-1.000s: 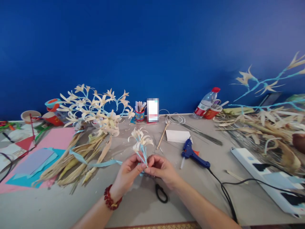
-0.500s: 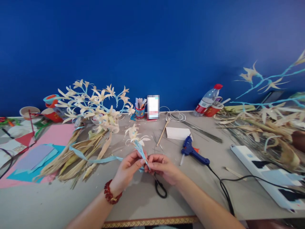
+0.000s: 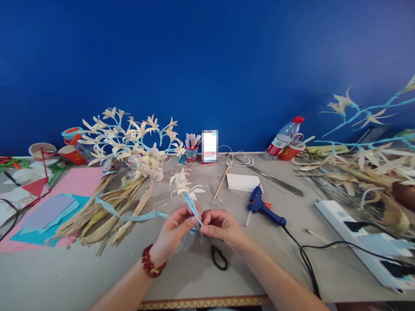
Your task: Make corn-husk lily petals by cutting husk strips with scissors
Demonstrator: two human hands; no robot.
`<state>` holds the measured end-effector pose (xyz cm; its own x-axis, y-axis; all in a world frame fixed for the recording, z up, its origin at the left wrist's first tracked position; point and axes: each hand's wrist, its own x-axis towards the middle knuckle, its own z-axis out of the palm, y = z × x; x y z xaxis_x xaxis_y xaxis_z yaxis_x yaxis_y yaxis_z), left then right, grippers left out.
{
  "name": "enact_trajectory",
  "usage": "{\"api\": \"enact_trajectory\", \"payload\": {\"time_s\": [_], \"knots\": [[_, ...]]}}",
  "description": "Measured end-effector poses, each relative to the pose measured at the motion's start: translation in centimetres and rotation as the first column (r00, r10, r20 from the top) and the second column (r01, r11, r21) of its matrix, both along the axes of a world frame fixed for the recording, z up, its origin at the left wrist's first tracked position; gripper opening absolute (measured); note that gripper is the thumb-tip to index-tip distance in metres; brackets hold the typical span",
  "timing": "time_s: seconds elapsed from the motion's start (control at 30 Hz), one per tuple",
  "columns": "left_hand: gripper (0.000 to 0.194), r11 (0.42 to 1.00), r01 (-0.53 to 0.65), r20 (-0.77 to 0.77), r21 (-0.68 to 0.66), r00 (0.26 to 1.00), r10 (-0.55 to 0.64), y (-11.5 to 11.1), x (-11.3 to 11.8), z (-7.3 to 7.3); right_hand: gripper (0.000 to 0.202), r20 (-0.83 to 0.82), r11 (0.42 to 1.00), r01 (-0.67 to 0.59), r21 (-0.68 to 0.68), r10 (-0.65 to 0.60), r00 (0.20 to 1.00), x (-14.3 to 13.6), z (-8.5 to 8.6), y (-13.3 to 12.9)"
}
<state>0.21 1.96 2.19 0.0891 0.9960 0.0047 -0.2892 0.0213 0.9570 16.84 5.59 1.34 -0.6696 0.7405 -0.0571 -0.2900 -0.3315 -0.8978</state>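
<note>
Above the near middle of the smooth grey bench [image 3: 97, 278], the two hands were close together, and both were pinching one thing, a small flower bunch [image 3: 190, 192]. The left hand [image 3: 177, 226] pressed its thumb against the fingers around the thin, pale blue stems [image 3: 192, 203], while the right hand [image 3: 223, 226] pinched with thumb and fingertips at the lower end of these stems. The bunch leaned a little to the left, with its blossoms pointing away from the person. Its petals were cream-coloured, narrow and pointed, and they curled outward. On the left wrist sat a bracelet [image 3: 151, 261] of round, dark red beads.

Just below the right hand there was a black looped handle [image 3: 214, 255]. Beside the left hand a flat, light blue ribbon [image 3: 142, 217] ran in a soft bend across dry husks [image 3: 103, 216], which were long, fibrous and wrinkled. Behind the husks stood a larger bouquet [image 3: 139, 134], with similar pointed petals on curved blue stalks.

To the right of the hands lay a dark blue glue gun [image 3: 259, 205] of plastic, and near it a white card [image 3: 243, 182], a slim wooden stick [image 3: 222, 181] and a sheaf of thin, straight wires [image 3: 279, 181]. Farther back, a transparent bottle [image 3: 283, 138] with a red cap was tilted.
</note>
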Motion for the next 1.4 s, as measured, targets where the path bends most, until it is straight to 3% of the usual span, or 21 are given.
{"api": "enact_trajectory", "payload": {"time_s": [0.13,0.23,0.33,0.4,0.5,0.67,0.77,0.93,1.07,1.17,1.3,1.4], "knots": [[0.014,1.0,-0.006,0.016,0.0,1.0,0.006,-0.1,0.1,0.1,0.031,0.012,1.0,-0.008,0.015,0.008,1.0,0.0,-0.2,0.1],[0.013,1.0,0.004,0.001,0.008,1.0,-0.004,-0.2,0.0,0.2,0.031,0.091,0.983,0.025,0.183,-0.042,0.995,0.3,0.0,0.3],[0.013,1.0,0.015,-0.031,0.013,0.999,-0.014,-0.3,0.0,0.4,0.034,0.164,0.895,0.078,0.439,-0.165,0.973,0.7,0.4,0.5],[0.013,1.0,0.022,-0.031,0.002,0.999,-0.022,-0.4,0.0,0.4,0.035,0.184,0.846,0.1,0.524,-0.227,0.956,0.8,0.5,0.5],[0.012,0.999,0.029,-0.009,-0.016,1.0,-0.029,-0.4,-0.1,0.4,0.039,0.208,0.846,0.144,0.513,-0.286,0.935,0.8,0.0,0.6],[0.012,1.0,0.008,-0.002,0.009,1.0,-0.008,-0.4,-0.2,0.1,0.027,0.13,0.912,0.299,0.281,-0.345,0.929,0.8,-0.8,1.0],[0.011,0.999,-0.025,-0.013,0.023,1.0,0.026,-0.3,-0.4,0.0,0.027,0.091,0.918,0.316,0.241,-0.346,0.934,0.9,-0.9,1.2],[0.012,1.0,-0.008,-0.016,0.025,1.0,0.009,-0.1,-0.4,-0.2,0.038,0.097,0.904,0.304,0.302,-0.346,0.933,1.1,-1.3,1.1],[0.014,1.0,0.013,-0.042,-0.01,0.999,-0.013,-0.3,-0.3,-0.2,0.044,0.184,0.813,0.381,0.441,-0.497,0.848,1.8,-1.3,1.3],[0.015,0.999,0.048,-0.058,-0.014,0.997,-0.049,-0.4,-0.1,0.0,0.035,0.215,0.746,0.346,0.568,-0.541,0.813,2.0,-0.8,1.5],[0.016,0.995,0.096,-0.049,-0.01,0.994,-0.097,-0.6,0.2,0.3,0.028,0.276,0.755,0.252,0.605,-0.496,0.823,1.9,-0.6,1.7],[0.014,0.996,0.091,-0.052,-0.027,0.994,-0.092,-0.7,0.4,0.2,0.04,0.313,0.739,0.3,0.603,-0.565,0.763,1.9,-0.7,1.9]]}}
